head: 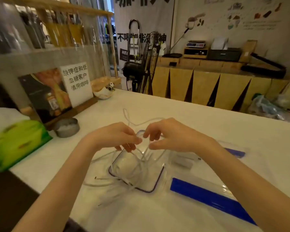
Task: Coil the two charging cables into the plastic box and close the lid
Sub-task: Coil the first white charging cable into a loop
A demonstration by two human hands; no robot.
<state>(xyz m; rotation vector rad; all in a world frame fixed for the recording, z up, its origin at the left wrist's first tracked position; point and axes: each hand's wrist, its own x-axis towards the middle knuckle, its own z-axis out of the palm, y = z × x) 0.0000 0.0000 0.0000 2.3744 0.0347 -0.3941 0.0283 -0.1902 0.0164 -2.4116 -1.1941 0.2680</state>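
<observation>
A clear plastic box [155, 185] with a purple rim stands on the white table. White charging cable [124, 180] lies in loose loops inside it and spills over its near-left rim. My left hand [119, 137] and my right hand [166, 134] hover close together above the box's far side, each pinching white cable strands that hang down into the box. One strand loops away across the table [129, 119] behind my hands. The clear lid [213, 198] with blue clip edges lies flat to the right of the box.
A green tissue pack [15, 143] sits at the left edge, with a small metal tin [66, 128] and a wooden sign stand [57, 94] behind it. A small white object [182, 162] lies just right of the box. A wooden counter stands beyond the table.
</observation>
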